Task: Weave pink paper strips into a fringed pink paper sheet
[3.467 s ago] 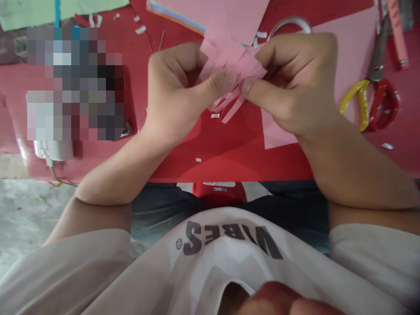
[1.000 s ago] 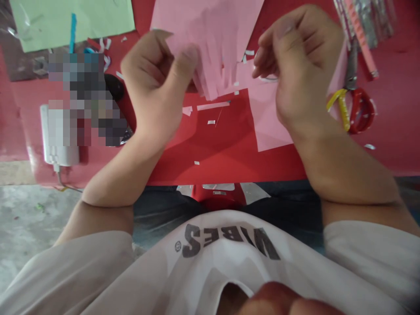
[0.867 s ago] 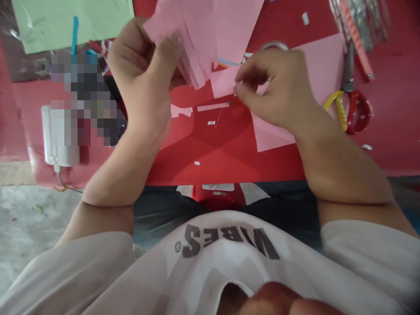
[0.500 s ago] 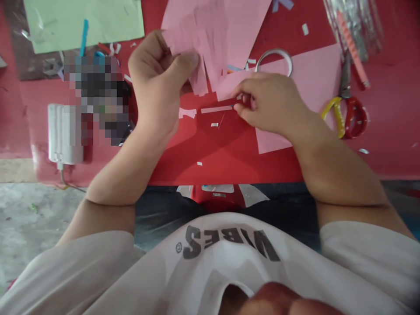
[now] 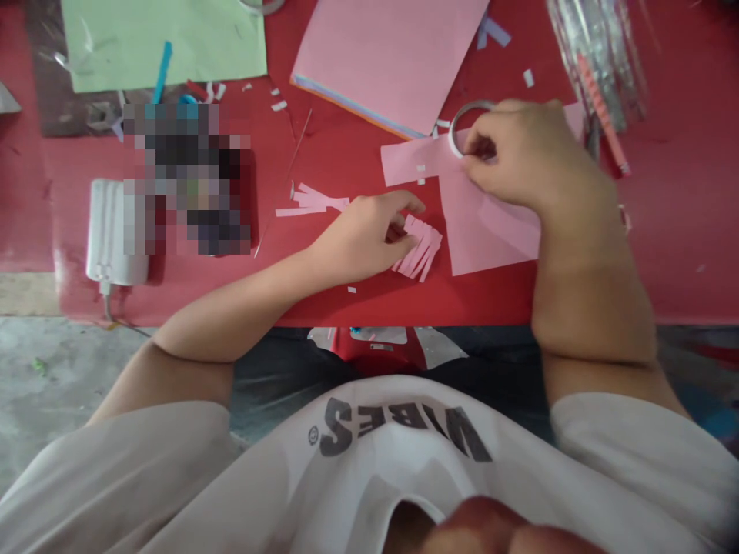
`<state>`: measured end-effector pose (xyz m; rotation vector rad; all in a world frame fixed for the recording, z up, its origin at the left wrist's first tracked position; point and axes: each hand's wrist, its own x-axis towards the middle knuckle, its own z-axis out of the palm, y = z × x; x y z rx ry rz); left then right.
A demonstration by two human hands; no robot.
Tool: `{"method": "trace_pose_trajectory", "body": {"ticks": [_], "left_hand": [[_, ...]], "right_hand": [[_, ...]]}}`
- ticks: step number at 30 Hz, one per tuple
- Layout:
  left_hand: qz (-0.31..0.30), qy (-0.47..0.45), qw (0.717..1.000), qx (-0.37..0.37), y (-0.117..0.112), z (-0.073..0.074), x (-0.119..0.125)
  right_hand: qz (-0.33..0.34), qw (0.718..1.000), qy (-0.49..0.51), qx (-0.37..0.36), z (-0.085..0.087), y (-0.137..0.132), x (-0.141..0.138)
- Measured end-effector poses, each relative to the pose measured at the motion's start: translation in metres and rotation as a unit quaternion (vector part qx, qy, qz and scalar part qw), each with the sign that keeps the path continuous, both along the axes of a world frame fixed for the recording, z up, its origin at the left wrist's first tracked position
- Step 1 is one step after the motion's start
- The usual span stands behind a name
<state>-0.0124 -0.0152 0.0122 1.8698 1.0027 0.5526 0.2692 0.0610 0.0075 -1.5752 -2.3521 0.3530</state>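
My left hand [image 5: 369, 235] is low over the red table, its index finger stretched out and the thumb and other fingers closed on a piece of pink paper cut into a fringe [image 5: 423, 250]. The fringe hangs out past my fingertips. With thumb and fingers my right hand [image 5: 516, 154] grips the edge of a white roll of tape [image 5: 453, 135], which is partly hidden behind the hand. Below it lies a pink sheet [image 5: 479, 242], with a narrower pink strip [image 5: 398, 163] across its upper left. Small white bits lie on that strip.
Loose pink strips [image 5: 303, 209] and a thin stick [image 5: 300, 138] lie left of centre. A stack of coloured paper [image 5: 386, 61] and a green sheet [image 5: 167, 46] are farther back. Silver tinsel [image 5: 600, 46] and a pink pen-like stick [image 5: 603, 115] lie right. A white power bank [image 5: 107, 231] sits left.
My left hand has come down and to the right with the fringed paper, now bunched smaller. My right hand has moved right and up, from the narrow strip onto the tape roll.
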Motion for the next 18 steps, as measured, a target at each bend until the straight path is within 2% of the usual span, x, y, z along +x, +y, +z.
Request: {"method": "trace_pose_trajectory", "body": {"ticks": [3,5,7,10,15,18], "left_hand": [[0.058,0.014,0.992,0.109,0.0,0.009,-0.001],[0.089,-0.027,0.989,0.118,0.004,0.012,-0.002],[0.103,-0.085,0.988,0.077,0.007,0.012,-0.002],[0.074,-0.149,0.986,0.007,0.008,0.012,0.0],[-0.001,-0.227,0.971,-0.067,0.009,0.009,0.004],[-0.001,-0.252,0.965,-0.078,0.011,0.007,0.004]], "right_hand": [[-0.002,0.999,0.021,0.033,0.006,-0.004,-0.009],[0.013,0.997,0.062,0.043,0.011,-0.014,-0.02],[0.052,0.985,0.152,0.059,0.015,-0.027,-0.033],[0.071,0.977,0.182,0.081,0.015,-0.044,-0.052],[0.08,0.99,0.11,0.043,0.009,-0.048,-0.065],[0.065,0.997,0.04,0.029,0.008,-0.045,-0.065]]}}
